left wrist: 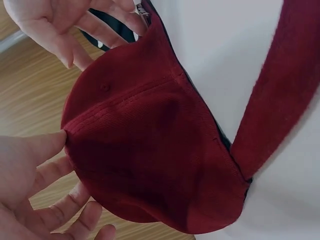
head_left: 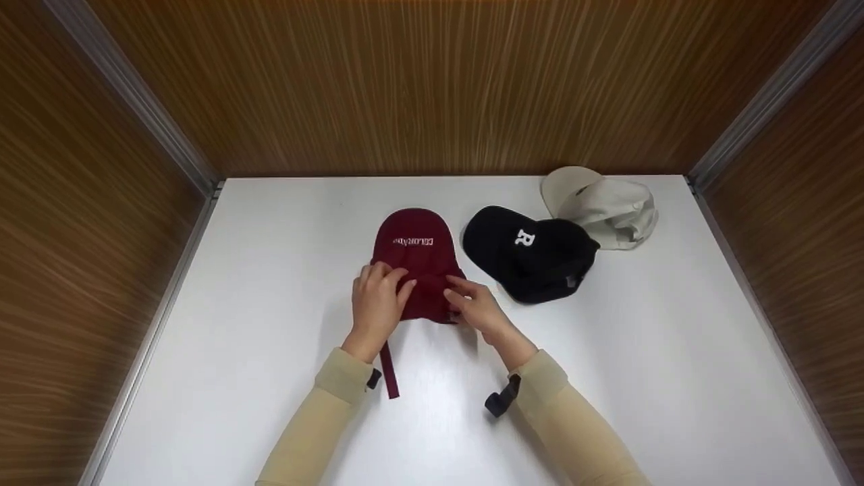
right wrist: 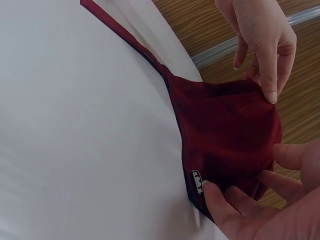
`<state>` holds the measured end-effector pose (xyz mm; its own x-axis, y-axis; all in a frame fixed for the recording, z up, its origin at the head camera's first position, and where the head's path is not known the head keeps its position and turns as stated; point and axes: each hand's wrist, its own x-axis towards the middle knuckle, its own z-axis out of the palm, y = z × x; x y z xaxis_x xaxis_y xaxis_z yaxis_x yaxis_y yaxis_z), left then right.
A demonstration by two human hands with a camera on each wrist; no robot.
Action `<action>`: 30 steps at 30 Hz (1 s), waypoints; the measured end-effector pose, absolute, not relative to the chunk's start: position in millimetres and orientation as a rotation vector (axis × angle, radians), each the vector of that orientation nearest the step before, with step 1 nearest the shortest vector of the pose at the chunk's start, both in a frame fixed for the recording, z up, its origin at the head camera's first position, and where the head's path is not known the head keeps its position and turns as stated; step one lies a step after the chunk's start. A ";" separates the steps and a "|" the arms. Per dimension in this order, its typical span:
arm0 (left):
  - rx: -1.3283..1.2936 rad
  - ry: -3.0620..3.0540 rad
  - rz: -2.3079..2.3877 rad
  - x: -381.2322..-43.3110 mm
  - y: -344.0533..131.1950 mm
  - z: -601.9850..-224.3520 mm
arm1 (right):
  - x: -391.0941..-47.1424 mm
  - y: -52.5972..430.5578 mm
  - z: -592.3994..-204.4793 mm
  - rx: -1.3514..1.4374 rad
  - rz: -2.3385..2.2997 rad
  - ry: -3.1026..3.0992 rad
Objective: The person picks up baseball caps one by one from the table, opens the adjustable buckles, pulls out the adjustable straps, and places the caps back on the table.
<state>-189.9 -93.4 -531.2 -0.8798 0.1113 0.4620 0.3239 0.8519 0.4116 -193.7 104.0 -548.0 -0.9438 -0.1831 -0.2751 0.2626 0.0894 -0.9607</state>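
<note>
A dark red baseball cap [head_left: 422, 256] lies on the white table, its brim with white lettering pointing away from me. My left hand [head_left: 379, 297] is at the left of the crown, its thumb and fingers pinching the fabric. On the other side my right hand [head_left: 480, 309] touches the crown with relaxed, spread fingers, near the strap's metal buckle [right wrist: 197, 181]. The cap's loose strap [head_left: 389, 371] trails toward me past the left wrist. In the left wrist view the crown [left wrist: 135, 135] shows a seam and a small eyelet.
A black cap [head_left: 540, 253] with a white R lies to the right of the red one. Behind it, a cream cap [head_left: 617, 206] partly overlaps it. Wood-patterned panels [head_left: 432, 88] with metal corner strips enclose the white table [head_left: 270, 236] at the back and sides.
</note>
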 end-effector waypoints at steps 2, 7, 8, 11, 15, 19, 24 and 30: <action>-0.306 -2.604 -0.669 -191.4 -96.2 -532.2 | -195.6 100.3 -548.2 0.063 -1.920 2.012; -0.268 -2.611 -0.634 -195.5 -103.9 -532.5 | -202.1 93.5 -548.3 -0.057 -1.821 2.040; -0.258 -2.612 -0.626 -196.4 -105.6 -532.2 | -203.6 92.3 -548.2 -0.091 -1.796 2.057; -0.227 -2.613 -0.597 -199.5 -111.1 -531.4 | -208.4 88.0 -547.4 -0.166 -1.748 2.087; -0.184 -2.615 -0.546 -205.3 -119.8 -531.3 | -215.1 81.8 -548.4 -0.219 -1.757 2.057; -0.138 -2.618 -0.506 -213.7 -127.8 -531.6 | -219.3 78.9 -548.9 -0.246 -1.733 2.071; -0.080 -2.629 -0.461 -225.3 -138.9 -531.5 | -219.3 78.2 -543.6 -0.298 -1.701 2.110; -0.025 -2.645 -0.440 -238.2 -152.9 -530.6 | -222.3 77.1 -550.0 -0.312 -1.678 2.133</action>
<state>-238.2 -152.9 -530.6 -0.8958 -0.0556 0.4409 0.0902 0.9488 0.3029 -222.3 77.1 -550.0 -0.8922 -0.4156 -0.1767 0.0740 0.2514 -0.9651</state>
